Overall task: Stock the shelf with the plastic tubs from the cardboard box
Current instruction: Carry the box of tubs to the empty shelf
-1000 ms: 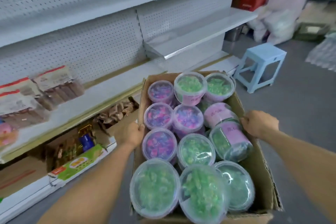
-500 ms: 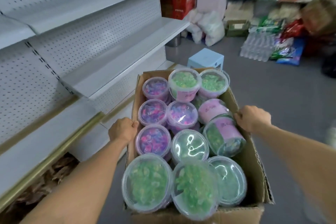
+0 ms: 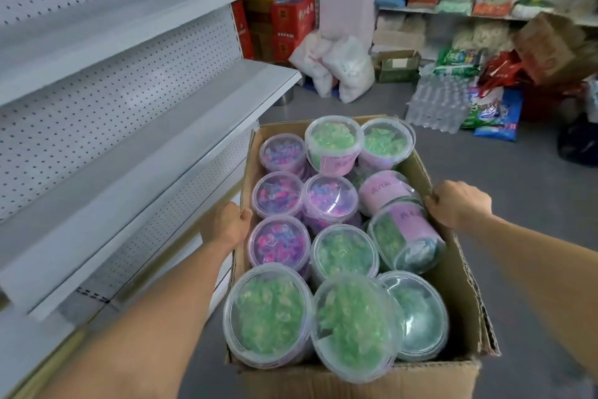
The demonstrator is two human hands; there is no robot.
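I carry an open cardboard box [image 3: 459, 272] in front of me. It is packed with several clear plastic tubs with lids, some holding green pieces [image 3: 270, 311] and some purple and pink ones [image 3: 278, 245]; a few carry pink labels and two lie tilted on the right side. My left hand [image 3: 228, 225] grips the box's left wall. My right hand [image 3: 458, 202] grips its right wall. The white metal shelf [image 3: 168, 143] with pegboard backing runs along my left, its boards bare.
Ahead on the grey floor lie white sacks [image 3: 336, 70], a pack of water bottles [image 3: 437, 105], bags of goods and red cartons [image 3: 291, 20]. A low rack [image 3: 459, 10] with packets stands at the back wall. A dark bag [image 3: 579, 143] sits at far right.
I have turned right and moved along the shelf with the box held in both hands. The stocked shelf section and the blue stool have left the view; the back wall goods now show.
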